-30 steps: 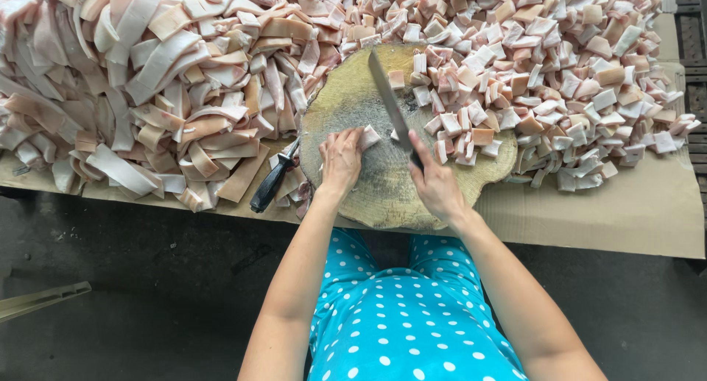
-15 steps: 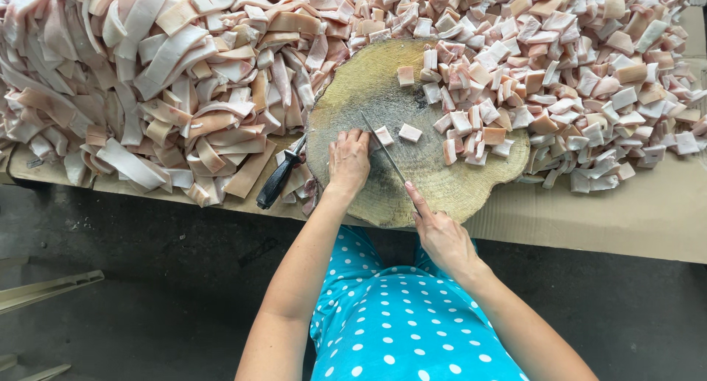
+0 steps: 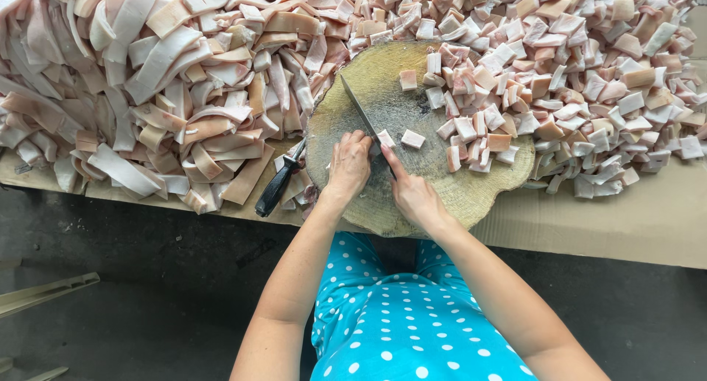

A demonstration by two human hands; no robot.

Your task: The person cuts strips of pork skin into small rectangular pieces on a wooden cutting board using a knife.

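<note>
Tabletop: covered with brown cardboard, heaped from end to end with pale pink and white pieces of fatty skin; dark concrete floor below.
Chopping block: round slab of tree trunk, worn and yellowish, set at the near edge of the tabletop, between the two heaps.
Long strips: uncut, piled thick to the left of the block, some hanging over the near edge.
Cut squares: small blocks heaped to the right and behind, spilling onto the right half of the block.
Left hand: laid on the block near its left side, fingers curled down, pressed on something just beside the blade; what lay under them hidden.
Right hand: fingers wrapped tight around the handle of the cleaver, handle itself mostly hidden.
Cleaver: long narrow blade, slanted away up and to the left across the block, edge down beside the left hand.
Loose squares: two small pieces just right of the blade.
Black-handled knife: left lying at the block's left rim, untouched, half under strips.
Clothing: turquoise with white dots.
</note>
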